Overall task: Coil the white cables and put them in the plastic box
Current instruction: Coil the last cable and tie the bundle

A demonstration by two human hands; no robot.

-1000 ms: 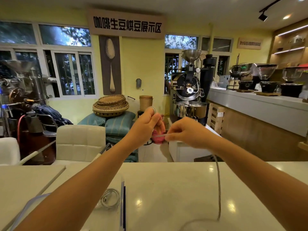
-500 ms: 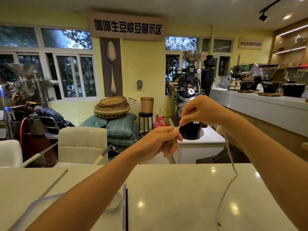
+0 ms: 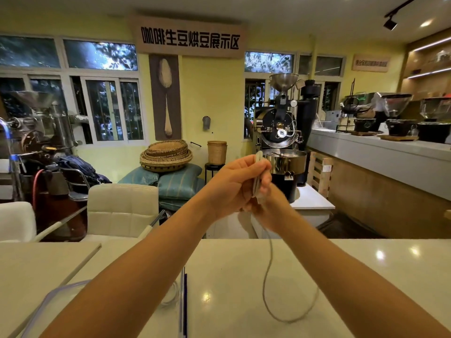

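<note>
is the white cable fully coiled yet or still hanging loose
Partly coiled. A few loops sit bunched in the left hand while the rest of the white cable hangs down and trails in an open curve on the counter.

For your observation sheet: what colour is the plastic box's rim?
Pale bluish-clear, on the rectangular plastic box, seen in the head view.
</note>
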